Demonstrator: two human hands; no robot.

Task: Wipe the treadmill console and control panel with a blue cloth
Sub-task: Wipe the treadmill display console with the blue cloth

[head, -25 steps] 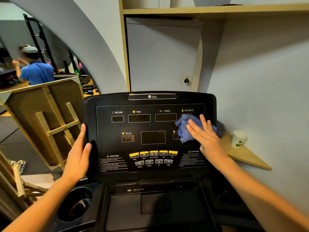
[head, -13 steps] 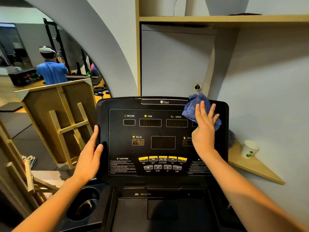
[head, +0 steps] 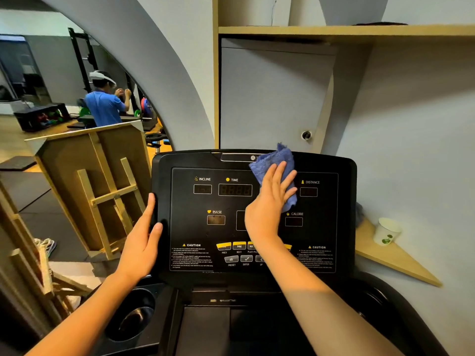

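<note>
The black treadmill console (head: 334,227) faces me, with dark displays marked INCLINE, TIME, DISTANCE, PULSE and CALORIE and a row of yellow and grey buttons (head: 232,251) low on the panel. My right hand (head: 270,201) lies flat on a crumpled blue cloth (head: 272,160), pressing it against the upper middle of the panel over the speed display. Part of the cloth sticks up past the console's top edge. My left hand (head: 141,240) grips the console's left rim, thumb on the front face.
A paper cup (head: 386,231) stands on a small wooden corner shelf (head: 393,260) right of the console. A wooden frame (head: 102,191) leans at the left. Cup holders (head: 131,317) sit below the console. A person in a blue shirt (head: 104,104) stands far off at the left.
My right hand slid the cloth up from the right side to the top right corner, then leftward to the upper middle. My left hand kept its grip on the rim.
</note>
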